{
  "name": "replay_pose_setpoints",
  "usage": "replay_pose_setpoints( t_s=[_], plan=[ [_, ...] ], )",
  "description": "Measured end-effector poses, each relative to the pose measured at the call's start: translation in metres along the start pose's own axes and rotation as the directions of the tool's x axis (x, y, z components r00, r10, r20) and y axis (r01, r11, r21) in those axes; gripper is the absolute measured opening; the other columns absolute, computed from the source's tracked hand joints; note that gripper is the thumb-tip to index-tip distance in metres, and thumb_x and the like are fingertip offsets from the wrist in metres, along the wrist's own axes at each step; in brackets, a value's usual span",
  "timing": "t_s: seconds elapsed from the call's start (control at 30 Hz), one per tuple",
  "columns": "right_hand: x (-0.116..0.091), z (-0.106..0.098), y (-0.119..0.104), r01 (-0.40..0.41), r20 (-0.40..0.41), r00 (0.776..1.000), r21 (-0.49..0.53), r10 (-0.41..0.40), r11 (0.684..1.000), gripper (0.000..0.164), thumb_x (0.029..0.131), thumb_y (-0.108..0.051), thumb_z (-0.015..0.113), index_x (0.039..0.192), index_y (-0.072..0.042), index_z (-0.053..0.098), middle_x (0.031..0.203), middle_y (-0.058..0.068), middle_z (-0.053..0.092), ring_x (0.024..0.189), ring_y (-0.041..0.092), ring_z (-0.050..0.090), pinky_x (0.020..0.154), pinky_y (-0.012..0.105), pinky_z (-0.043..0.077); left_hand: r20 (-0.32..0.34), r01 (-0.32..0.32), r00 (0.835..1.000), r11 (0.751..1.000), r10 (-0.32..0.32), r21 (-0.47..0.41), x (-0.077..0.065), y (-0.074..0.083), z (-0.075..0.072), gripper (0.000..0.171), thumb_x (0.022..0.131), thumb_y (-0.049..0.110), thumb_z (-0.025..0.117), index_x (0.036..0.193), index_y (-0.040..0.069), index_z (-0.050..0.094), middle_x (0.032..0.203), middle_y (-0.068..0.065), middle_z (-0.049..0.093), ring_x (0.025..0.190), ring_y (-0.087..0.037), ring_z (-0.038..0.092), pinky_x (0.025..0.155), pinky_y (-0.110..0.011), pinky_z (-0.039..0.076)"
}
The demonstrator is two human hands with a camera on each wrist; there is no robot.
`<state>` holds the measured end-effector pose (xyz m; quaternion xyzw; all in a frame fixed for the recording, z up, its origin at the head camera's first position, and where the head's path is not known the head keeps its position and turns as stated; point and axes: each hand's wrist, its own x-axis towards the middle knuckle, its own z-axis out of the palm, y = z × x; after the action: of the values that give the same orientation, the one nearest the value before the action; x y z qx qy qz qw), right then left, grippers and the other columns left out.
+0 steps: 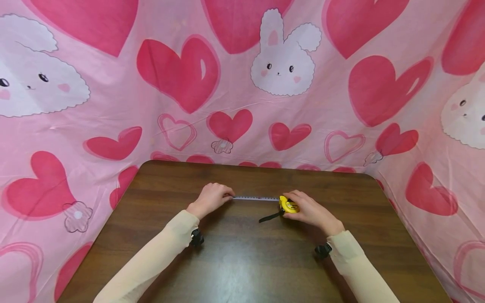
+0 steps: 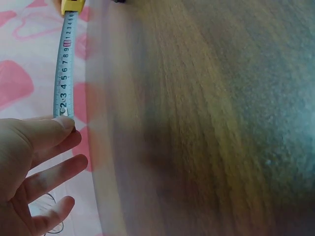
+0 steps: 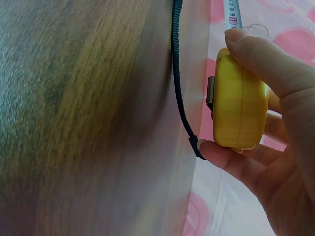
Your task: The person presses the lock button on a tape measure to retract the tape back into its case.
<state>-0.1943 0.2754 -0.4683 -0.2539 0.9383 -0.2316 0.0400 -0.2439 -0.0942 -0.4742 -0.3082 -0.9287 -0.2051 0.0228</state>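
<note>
A yellow tape measure (image 1: 289, 205) is gripped in my right hand (image 1: 308, 210), over the right-middle part of the table. Its numbered blade (image 1: 255, 198) stretches leftward, drawn out straight. My left hand (image 1: 212, 198) pinches the blade's free end between thumb and forefinger; the left wrist view shows the thumb (image 2: 49, 130) on the tip, the other fingers spread apart. Seen from the right wrist, the thumb (image 3: 261, 59) lies along the yellow case (image 3: 238, 105) near the blade's mouth. A metal clip (image 3: 210, 93) sits on the case's side. From the case hangs a black strap (image 1: 270, 217).
Under both hands lies a brown wood-grain table (image 1: 235, 252) with rounded far corners. Behind and beside it hangs a pink cloth (image 1: 242, 97) with hearts and rabbits. Each wrist wears a small black device, one at the left cuff (image 1: 197, 237), one at the right (image 1: 323, 250).
</note>
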Motion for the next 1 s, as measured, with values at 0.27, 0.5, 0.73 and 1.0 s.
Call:
replay_pose_setpoints(
  t_s=[0.27,0.5,0.73,1.0],
  plan=[
    [0.0,0.001,-0.003,0.008,0.01,1.0,0.007,-0.008,1.0,0.071,0.088,-0.039,0.084,0.146,-0.011,0.056,0.136,0.006,0.061,0.12,0.025,0.058,0.106,0.051,0.051,-0.005,-0.012,1.0,1.0,0.012,-0.021,0.002,0.004,0.006,0.011,0.095,0.019,0.078,0.104,0.016,0.082,0.103,0.0,0.079,0.091,-0.019,0.073,0.086,-0.041,0.058],
    [-0.001,0.005,-0.002,0.017,0.012,1.0,0.01,-0.017,1.0,0.071,0.088,-0.04,0.084,0.146,-0.012,0.056,0.137,0.007,0.061,0.122,0.025,0.058,0.107,0.051,0.05,-0.015,-0.025,1.0,1.0,0.025,-0.007,0.002,0.008,0.011,0.01,0.095,0.021,0.078,0.103,0.017,0.082,0.102,0.001,0.079,0.09,-0.017,0.074,0.085,-0.04,0.059],
    [0.001,0.006,-0.005,0.009,0.011,1.0,0.018,-0.009,1.0,0.071,0.087,-0.038,0.085,0.146,-0.012,0.057,0.137,0.007,0.06,0.121,0.025,0.058,0.106,0.052,0.051,-0.017,-0.031,0.999,1.0,0.031,-0.001,0.004,0.012,0.012,0.009,0.095,0.021,0.078,0.103,0.017,0.082,0.102,0.001,0.079,0.09,-0.017,0.074,0.085,-0.04,0.058],
    [0.003,0.008,-0.009,0.004,0.013,1.0,0.012,-0.004,1.0,0.071,0.086,-0.036,0.086,0.146,-0.012,0.057,0.138,0.006,0.06,0.12,0.023,0.058,0.107,0.049,0.051,-0.014,-0.035,0.999,0.999,0.034,-0.033,0.005,0.016,0.012,0.011,0.095,0.019,0.078,0.104,0.017,0.083,0.102,0.0,0.079,0.09,-0.018,0.073,0.085,-0.039,0.059]
  ],
)
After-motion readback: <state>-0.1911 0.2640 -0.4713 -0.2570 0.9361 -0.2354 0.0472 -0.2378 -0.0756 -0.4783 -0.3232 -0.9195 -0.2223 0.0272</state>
